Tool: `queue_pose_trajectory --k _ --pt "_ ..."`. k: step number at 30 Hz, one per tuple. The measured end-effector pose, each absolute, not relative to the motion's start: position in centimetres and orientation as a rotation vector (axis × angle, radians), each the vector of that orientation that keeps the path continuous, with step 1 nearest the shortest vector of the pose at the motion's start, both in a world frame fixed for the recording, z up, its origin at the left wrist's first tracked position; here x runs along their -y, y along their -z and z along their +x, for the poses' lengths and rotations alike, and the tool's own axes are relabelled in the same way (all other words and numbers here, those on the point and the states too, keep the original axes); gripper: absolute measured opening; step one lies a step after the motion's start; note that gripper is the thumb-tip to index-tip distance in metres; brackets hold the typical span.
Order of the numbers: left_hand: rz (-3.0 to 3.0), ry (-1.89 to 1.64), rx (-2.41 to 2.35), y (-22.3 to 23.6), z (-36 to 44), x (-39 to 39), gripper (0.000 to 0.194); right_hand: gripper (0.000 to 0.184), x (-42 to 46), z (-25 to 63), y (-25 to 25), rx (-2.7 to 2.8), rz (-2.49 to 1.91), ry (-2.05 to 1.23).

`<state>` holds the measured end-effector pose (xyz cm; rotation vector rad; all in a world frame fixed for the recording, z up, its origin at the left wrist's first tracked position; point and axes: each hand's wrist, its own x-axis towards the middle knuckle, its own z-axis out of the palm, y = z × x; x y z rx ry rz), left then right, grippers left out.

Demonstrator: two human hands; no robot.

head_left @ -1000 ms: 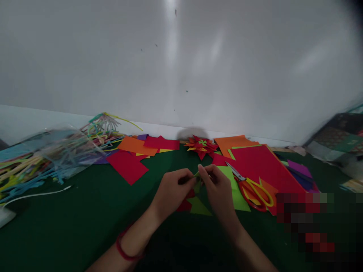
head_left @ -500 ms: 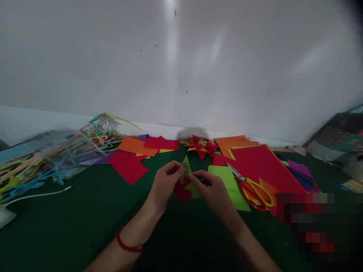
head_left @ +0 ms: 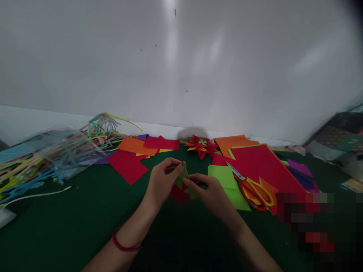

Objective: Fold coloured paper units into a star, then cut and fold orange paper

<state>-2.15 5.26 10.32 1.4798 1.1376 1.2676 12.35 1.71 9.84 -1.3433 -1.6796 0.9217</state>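
My left hand [head_left: 164, 178] pinches a small folded piece of green paper [head_left: 180, 180] between thumb and fingers. From the other side, my right hand [head_left: 206, 189] closes its thumb and index finger on the lower edge of that paper. Below the fingertips a red paper piece [head_left: 179, 193] shows, with more green at its right; whether these are joined to the upper piece is hidden. Just beyond the hands lies a layered paper flower [head_left: 202, 146] in red, orange and green.
Scissors [head_left: 252, 189] with red and yellow handles lie right of my right hand, beside light green sheets [head_left: 227, 185] and a large red sheet [head_left: 261, 166]. Red [head_left: 129, 166] and orange sheets [head_left: 138, 145] lie at left. Farther left are bundled pipe cleaners [head_left: 56, 155] and a white cable [head_left: 42, 194].
Both hands have shifted slightly, the left a little to the left. The green paper's pointed tip, upright before, is now lowered or folded down behind the left fingers.
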Motion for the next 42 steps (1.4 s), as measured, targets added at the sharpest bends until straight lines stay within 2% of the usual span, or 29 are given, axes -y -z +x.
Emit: queue_pose_trajectory --k 12,16,20,26,33,38,42 --pt "1.61 -1.205 -1.156 -10.5 -1.9 -4.9 0.018 0.032 -1.7 12.6 -9.3 1.714 -1.419 -1.086" --pt "1.739 -1.225 -1.257 -10.9 -1.9 -4.5 0.02 0.031 -1.6 12.5 -9.6 1.703 -1.381 -1.06" --pt "1.782 -1.249 -1.158 -10.9 -1.6 -4.2 0.022 0.031 -1.7 12.7 -9.5 1.709 -1.37 -1.049" --pt "1.85 -1.219 -1.231 -10.6 -1.5 -4.4 0.018 0.032 -1.8 13.2 -9.7 1.743 -1.368 -1.033" --pt "1.681 -1.094 -1.081 -10.0 -1.6 -4.9 0.025 0.035 -2.2 14.0 -10.4 1.548 -1.428 -0.779" --pt "1.77 -0.985 -1.122 -9.9 -1.4 -4.7 0.014 0.039 -2.2 14.3 -10.6 1.378 -1.425 -0.797" --pt "1.79 -0.977 -1.115 -10.2 -1.5 -4.6 0.013 0.034 -2.3 14.4 -10.7 1.362 -1.382 -0.826"
